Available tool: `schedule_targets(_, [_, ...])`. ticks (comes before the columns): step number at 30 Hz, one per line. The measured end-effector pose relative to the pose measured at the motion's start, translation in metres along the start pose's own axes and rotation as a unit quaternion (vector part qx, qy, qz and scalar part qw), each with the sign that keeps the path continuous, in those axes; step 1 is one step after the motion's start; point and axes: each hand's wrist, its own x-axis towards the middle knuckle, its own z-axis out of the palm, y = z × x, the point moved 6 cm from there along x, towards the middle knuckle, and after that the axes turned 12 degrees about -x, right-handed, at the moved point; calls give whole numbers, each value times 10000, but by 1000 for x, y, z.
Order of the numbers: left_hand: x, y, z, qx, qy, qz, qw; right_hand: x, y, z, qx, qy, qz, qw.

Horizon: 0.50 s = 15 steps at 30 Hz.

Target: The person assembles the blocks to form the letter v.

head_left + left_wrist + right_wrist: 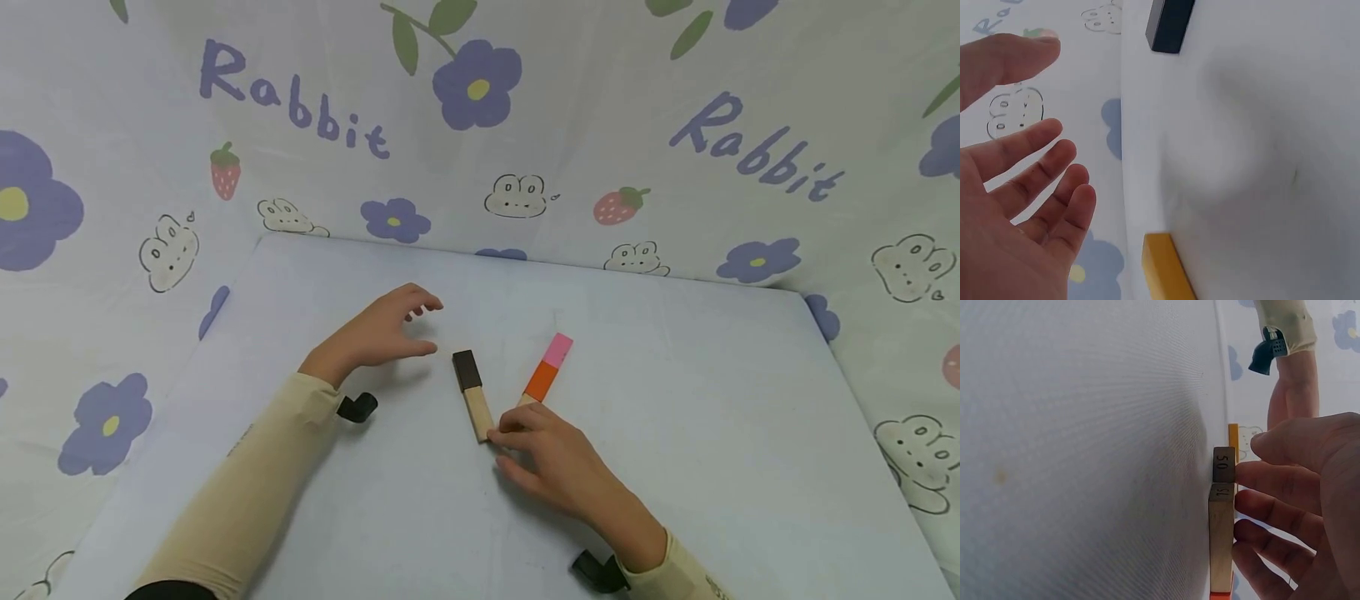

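Observation:
In the head view, a dark brown block [467,369] and a plain wooden block [478,413] lie end to end. Beside them, a pink block [558,350] and an orange block [540,381] form a slanting line with another pale wooden block [528,401], partly covered by my right hand [555,458]. That hand's fingertips touch the near ends of the wooden blocks, whose stamped end [1224,465] shows in the right wrist view, the thumb apart. My left hand [378,329] hovers left of the dark block, fingers spread from the thumb, holding nothing.
A yellow block [1166,269] lies on the white table [712,433] in the left wrist view; I cannot find it in the head view. A patterned cloth [570,125] rises behind the table. Each wrist carries a small black camera [358,407].

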Motion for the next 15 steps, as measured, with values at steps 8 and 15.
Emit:
schedule_targets(8, [-7, -5, -20, 195, 74, -40, 9998, -1, 0, 1, -9, 50, -33, 10000])
schedule_targets(15, [-15, -14, -34, 187, 1, -191, 9996, -2, 0, 2, -56, 63, -44, 10000])
